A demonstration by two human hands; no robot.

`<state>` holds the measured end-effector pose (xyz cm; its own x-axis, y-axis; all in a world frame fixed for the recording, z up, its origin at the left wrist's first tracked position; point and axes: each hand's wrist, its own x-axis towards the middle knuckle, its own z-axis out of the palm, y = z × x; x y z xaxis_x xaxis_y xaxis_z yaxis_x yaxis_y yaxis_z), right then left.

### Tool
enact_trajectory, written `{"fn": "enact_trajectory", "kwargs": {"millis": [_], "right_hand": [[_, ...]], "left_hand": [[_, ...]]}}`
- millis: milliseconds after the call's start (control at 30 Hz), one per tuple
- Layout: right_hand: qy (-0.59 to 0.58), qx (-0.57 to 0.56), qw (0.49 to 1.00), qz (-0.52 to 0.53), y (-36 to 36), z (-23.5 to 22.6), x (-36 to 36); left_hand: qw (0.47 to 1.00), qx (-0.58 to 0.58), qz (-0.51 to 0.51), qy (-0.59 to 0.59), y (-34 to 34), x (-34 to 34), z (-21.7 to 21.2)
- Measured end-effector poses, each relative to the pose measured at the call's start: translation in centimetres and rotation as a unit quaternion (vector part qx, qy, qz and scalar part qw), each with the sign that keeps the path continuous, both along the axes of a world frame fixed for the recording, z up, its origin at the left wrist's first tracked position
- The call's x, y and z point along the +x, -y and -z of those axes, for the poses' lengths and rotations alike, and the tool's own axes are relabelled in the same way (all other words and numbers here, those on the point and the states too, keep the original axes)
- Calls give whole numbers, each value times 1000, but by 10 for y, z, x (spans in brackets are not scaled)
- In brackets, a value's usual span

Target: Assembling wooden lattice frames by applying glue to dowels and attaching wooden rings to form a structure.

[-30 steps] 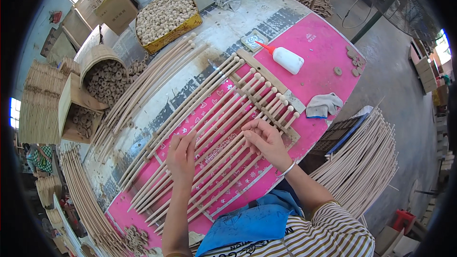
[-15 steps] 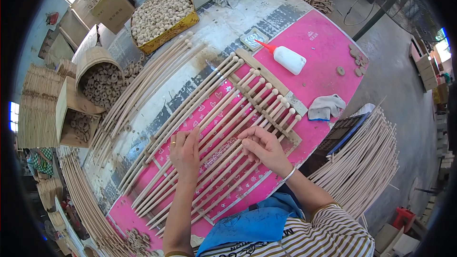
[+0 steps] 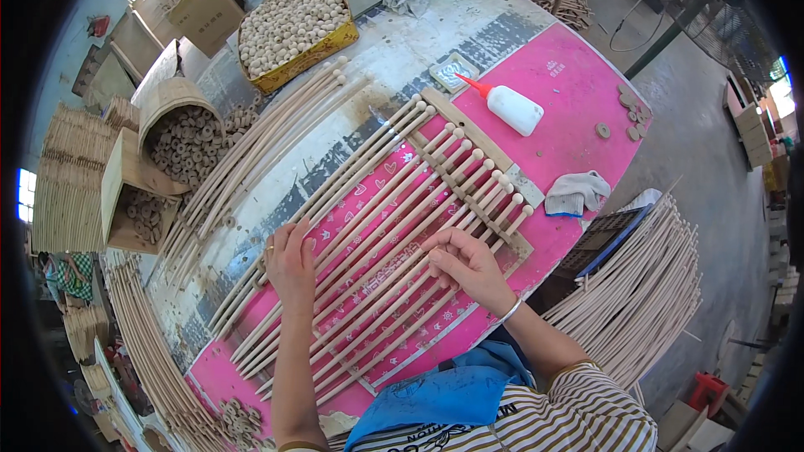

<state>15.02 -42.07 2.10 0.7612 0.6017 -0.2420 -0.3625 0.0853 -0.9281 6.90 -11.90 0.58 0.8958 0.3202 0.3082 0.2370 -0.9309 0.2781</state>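
Thin wooden rods [image 3: 378, 238] lie side by side across a wooden rack [image 3: 469, 188], several with a round wooden bead [image 3: 477, 154] on the far end. Over the left part of the rods is my left hand [image 3: 291, 266], its fingers stretched out and slightly apart, with nothing seen in it. My right hand [image 3: 469, 266] hovers above the rods nearer the beaded ends. Its fingers are curled in towards the thumb; whatever they may hold is hidden.
A white glue bottle [image 3: 514, 110] with a red tip lies on the pink sheet [image 3: 569, 67], near a glove [image 3: 578, 192]. Beads fill a yellow box [image 3: 306, 63] at the back. Wooden rings spill from a tub [image 3: 159, 105] at left. Rod bundles [image 3: 645, 285] stand at right.
My left hand has moved left and slightly down along the rods, and its fingers have spread from a pinch. My right hand has barely moved.
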Motion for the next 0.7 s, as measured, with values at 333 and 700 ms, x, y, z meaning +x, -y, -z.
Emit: {"fn": "enact_trajectory", "kwargs": {"millis": [333, 700], "right_hand": [[25, -15, 999, -29, -8, -9, -9], [-117, 91, 988, -32, -79, -8, -21]], "left_hand": [[996, 66, 48, 28, -21, -2, -2], [998, -19, 51, -15, 42, -118, -94]]}}
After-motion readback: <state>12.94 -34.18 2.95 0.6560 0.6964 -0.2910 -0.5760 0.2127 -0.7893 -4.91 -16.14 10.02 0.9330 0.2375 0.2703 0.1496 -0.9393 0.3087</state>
